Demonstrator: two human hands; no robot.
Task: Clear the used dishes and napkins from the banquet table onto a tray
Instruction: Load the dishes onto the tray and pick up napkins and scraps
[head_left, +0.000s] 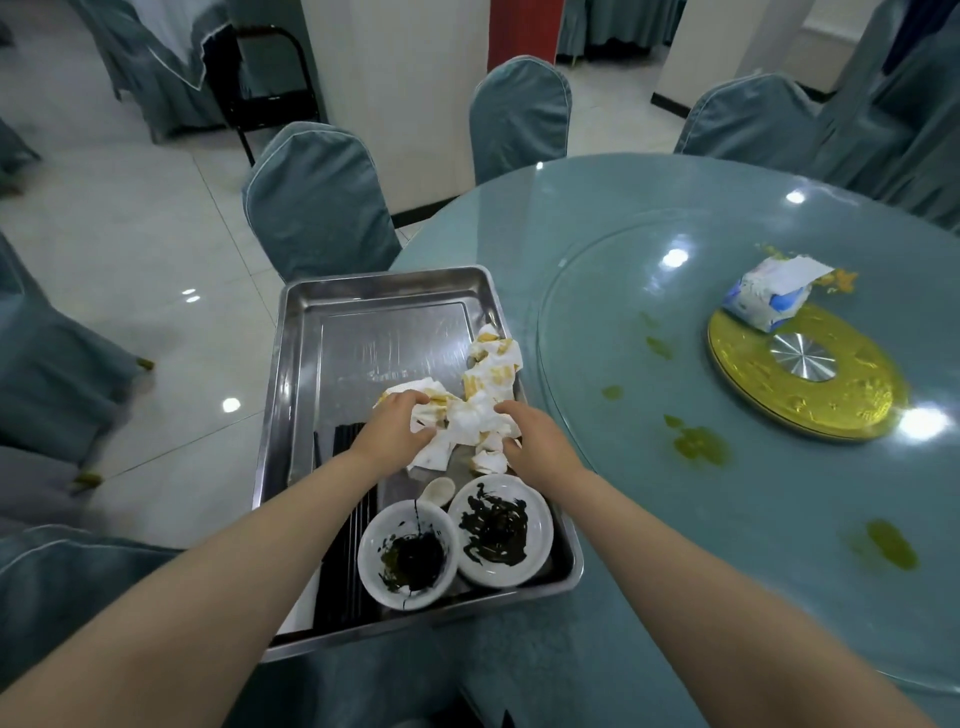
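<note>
A steel tray (363, 322) lies at the table's left edge. In its middle sits a heap of white napkins (480, 410) stained yellow. My left hand (397, 431) grips the heap's left side and my right hand (530, 439) holds its right side. Nearer me in the tray stand a white bowl (408, 553) and a white dish (500, 530), both smeared with dark sauce, with a white spoon (438, 491) behind them. Black chopsticks (345, 566) lie along the tray's left side, partly under my left forearm.
The round blue-green table (727, 519) has a glass turntable (597, 291) with a gold hub (805, 374), a tissue pack (769, 299) and yellow-green spills (698, 447). Covered chairs (317, 202) ring the table.
</note>
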